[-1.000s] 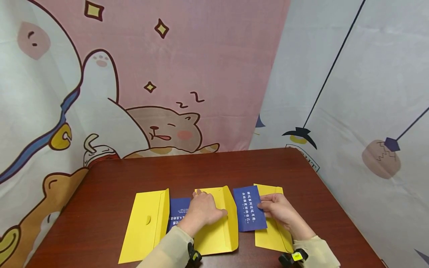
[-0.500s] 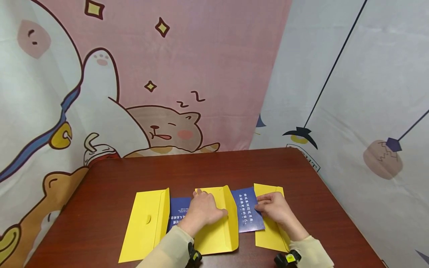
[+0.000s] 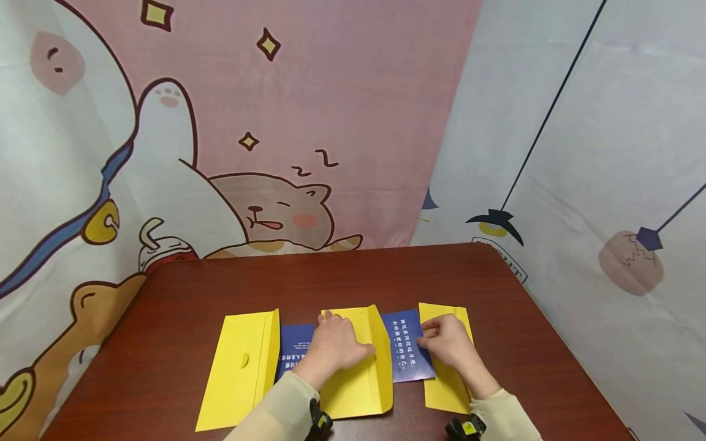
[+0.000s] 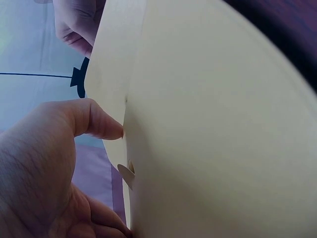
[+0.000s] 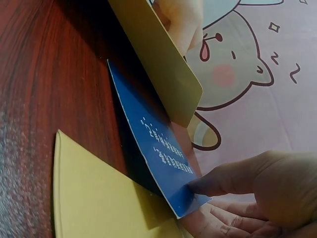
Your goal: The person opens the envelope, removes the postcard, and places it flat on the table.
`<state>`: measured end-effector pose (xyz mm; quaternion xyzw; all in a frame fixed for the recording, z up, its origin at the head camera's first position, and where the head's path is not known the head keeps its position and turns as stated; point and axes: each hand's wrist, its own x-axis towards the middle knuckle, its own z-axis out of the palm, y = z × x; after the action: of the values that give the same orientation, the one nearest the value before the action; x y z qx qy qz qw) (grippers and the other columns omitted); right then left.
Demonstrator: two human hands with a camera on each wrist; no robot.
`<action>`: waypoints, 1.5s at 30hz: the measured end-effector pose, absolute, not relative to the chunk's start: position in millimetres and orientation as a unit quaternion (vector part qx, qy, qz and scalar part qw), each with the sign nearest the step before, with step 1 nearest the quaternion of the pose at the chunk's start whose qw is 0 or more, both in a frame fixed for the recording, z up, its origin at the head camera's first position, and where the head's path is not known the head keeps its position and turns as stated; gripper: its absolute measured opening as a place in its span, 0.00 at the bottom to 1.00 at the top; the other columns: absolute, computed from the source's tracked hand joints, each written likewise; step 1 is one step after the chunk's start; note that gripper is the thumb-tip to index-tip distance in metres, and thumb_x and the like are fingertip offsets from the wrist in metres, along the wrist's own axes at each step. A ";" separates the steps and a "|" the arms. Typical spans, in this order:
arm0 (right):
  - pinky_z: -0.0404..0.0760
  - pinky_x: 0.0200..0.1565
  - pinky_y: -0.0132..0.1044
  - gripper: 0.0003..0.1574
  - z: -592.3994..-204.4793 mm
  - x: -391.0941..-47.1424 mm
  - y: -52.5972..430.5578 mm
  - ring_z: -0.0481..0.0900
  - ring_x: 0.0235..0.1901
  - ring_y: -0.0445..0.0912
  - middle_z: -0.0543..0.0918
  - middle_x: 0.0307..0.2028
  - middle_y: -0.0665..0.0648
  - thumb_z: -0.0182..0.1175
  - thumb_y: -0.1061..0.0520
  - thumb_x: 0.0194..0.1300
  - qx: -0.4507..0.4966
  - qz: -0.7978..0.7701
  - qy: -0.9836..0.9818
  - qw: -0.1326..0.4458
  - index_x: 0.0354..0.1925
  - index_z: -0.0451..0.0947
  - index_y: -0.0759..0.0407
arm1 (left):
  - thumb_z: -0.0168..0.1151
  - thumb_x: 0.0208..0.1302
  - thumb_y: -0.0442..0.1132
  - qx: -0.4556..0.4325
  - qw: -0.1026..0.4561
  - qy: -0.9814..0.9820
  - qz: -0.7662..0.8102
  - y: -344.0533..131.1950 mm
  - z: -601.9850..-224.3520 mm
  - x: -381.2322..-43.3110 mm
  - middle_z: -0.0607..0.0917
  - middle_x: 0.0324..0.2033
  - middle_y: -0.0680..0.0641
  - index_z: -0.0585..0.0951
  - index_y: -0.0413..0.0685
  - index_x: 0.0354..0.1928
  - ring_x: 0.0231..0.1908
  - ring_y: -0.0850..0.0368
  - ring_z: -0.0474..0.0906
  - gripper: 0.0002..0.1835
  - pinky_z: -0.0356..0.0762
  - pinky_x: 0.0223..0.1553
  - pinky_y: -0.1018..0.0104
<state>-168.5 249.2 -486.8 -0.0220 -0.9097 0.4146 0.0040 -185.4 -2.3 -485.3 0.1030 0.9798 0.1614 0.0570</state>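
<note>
3 yellow envelopes lie in a row on a dark red-brown table (image 3: 320, 278), and 2 hands work over them, apart from each other. The left hand (image 3: 337, 344) grips the middle envelope (image 3: 353, 392), its fingertips near the far left corner and its thumb at the flap fold, as the left wrist view also shows. The right hand (image 3: 449, 343) pinches a blue card (image 3: 405, 349) with white writing by its right side, thumb on the printed face. That card spans the gap between the middle envelope's flap and the right envelope (image 3: 444, 395), overlapping the latter's left edge in the head view; whether it touches the flap cannot be told. A 2nd blue card (image 3: 292, 350) sits between the left envelope (image 3: 237, 367) and the middle envelope, partly hidden by the left hand. Both arms wear pale sleeves (image 3: 284, 407). Behind the table hangs a cloth (image 3: 380, 122) printed with cartoon animals
</note>
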 end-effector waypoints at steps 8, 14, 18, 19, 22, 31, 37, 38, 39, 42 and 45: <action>0.78 0.25 0.36 0.20 -487.1 -167.1 246.5 0.81 0.24 0.44 0.87 0.26 0.55 0.77 0.67 0.51 -0.022 0.388 -0.921 0.016 0.42 0.86 0.76 | 0.67 0.54 0.66 0.103 0.061 0.979 0.162 -1.9 -483.3 -184.0 0.76 0.66 0.26 0.85 0.29 0.53 0.71 0.22 0.63 0.44 0.73 0.66 0.39; 0.75 0.22 0.35 0.20 -487.3 -165.8 244.3 0.77 0.20 0.43 0.84 0.23 0.52 0.78 0.67 0.51 -0.025 0.370 -0.928 0.022 0.42 0.86 0.75 | 0.68 0.54 0.66 0.102 0.062 0.979 0.165 -1.3 -483.4 -184.1 0.76 0.66 0.26 0.86 0.31 0.49 0.72 0.23 0.62 0.41 0.72 0.67 0.39; 0.76 0.24 0.35 0.20 -486.4 -164.7 243.6 0.77 0.21 0.43 0.83 0.22 0.51 0.79 0.66 0.51 -0.021 0.359 -0.933 0.026 0.42 0.86 0.75 | 0.68 0.54 0.66 0.102 0.062 0.979 0.166 -0.6 -483.1 -184.0 0.76 0.66 0.27 0.86 0.33 0.45 0.73 0.23 0.61 0.38 0.70 0.68 0.38; 0.77 0.25 0.35 0.21 -486.1 -164.5 243.4 0.78 0.21 0.43 0.83 0.22 0.51 0.79 0.66 0.51 -0.020 0.355 -0.934 0.027 0.42 0.85 0.75 | 0.67 0.54 0.66 0.102 0.062 0.979 0.166 -0.5 -483.4 -184.0 0.77 0.66 0.27 0.86 0.34 0.44 0.73 0.24 0.61 0.37 0.70 0.68 0.38; 0.80 0.27 0.37 0.21 -486.4 -164.3 243.2 0.79 0.24 0.44 0.83 0.23 0.52 0.80 0.65 0.51 -0.016 0.347 -0.937 0.031 0.42 0.85 0.74 | 0.67 0.54 0.66 0.102 0.062 0.979 0.165 -0.3 -483.9 -183.6 0.77 0.66 0.27 0.86 0.33 0.46 0.73 0.24 0.61 0.39 0.70 0.68 0.37; 0.84 0.31 0.41 0.22 -487.6 -162.1 241.8 0.81 0.26 0.44 0.83 0.25 0.52 0.82 0.66 0.50 -0.012 0.333 -0.941 0.048 0.43 0.85 0.74 | 0.67 0.54 0.66 0.106 0.061 0.979 0.161 -0.5 -482.6 -182.1 0.78 0.66 0.27 0.86 0.32 0.48 0.73 0.24 0.61 0.40 0.67 0.70 0.37; 0.84 0.30 0.42 0.26 -482.7 -160.6 249.4 0.81 0.24 0.44 0.84 0.26 0.53 0.81 0.65 0.52 -0.015 0.328 -0.943 0.056 0.47 0.84 0.76 | 0.67 0.55 0.67 0.105 0.061 0.980 0.157 -1.4 -485.4 -184.3 0.77 0.66 0.27 0.85 0.36 0.40 0.73 0.23 0.62 0.35 0.70 0.68 0.38; 0.85 0.31 0.42 0.27 -481.8 -160.6 252.1 0.81 0.25 0.44 0.84 0.27 0.54 0.81 0.64 0.53 -0.015 0.327 -0.943 0.055 0.48 0.83 0.76 | 0.67 0.55 0.67 0.104 0.061 0.980 0.156 -1.6 -485.6 -184.7 0.77 0.66 0.27 0.85 0.37 0.39 0.73 0.23 0.62 0.34 0.70 0.68 0.38; 0.85 0.32 0.43 0.28 -480.8 -160.3 255.1 0.81 0.26 0.45 0.84 0.29 0.55 0.81 0.64 0.53 -0.015 0.327 -0.943 0.056 0.49 0.83 0.76 | 0.67 0.55 0.67 0.105 0.059 0.980 0.157 -1.8 -486.1 -185.1 0.77 0.66 0.27 0.85 0.38 0.38 0.72 0.23 0.62 0.34 0.70 0.68 0.38; 0.87 0.36 0.45 0.29 -478.4 -158.8 266.1 0.83 0.31 0.46 0.85 0.33 0.57 0.81 0.63 0.54 -0.004 0.325 -0.944 0.062 0.51 0.83 0.75 | 0.67 0.54 0.67 0.105 0.058 0.980 0.158 -2.1 -485.3 -185.3 0.77 0.66 0.27 0.85 0.37 0.39 0.72 0.22 0.64 0.35 0.71 0.67 0.38; 0.88 0.40 0.46 0.29 -477.4 -156.5 277.8 0.85 0.35 0.48 0.86 0.37 0.59 0.81 0.63 0.55 0.015 0.329 -0.942 0.068 0.53 0.83 0.74 | 0.68 0.54 0.67 0.102 0.058 0.979 0.165 -2.8 -484.0 -185.3 0.77 0.66 0.26 0.86 0.34 0.44 0.71 0.21 0.65 0.38 0.73 0.65 0.38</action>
<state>-156.5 277.8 -477.4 0.0155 -0.9418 0.3290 0.0678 -185.3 -2.8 -484.0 0.1025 0.9792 0.1653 0.0583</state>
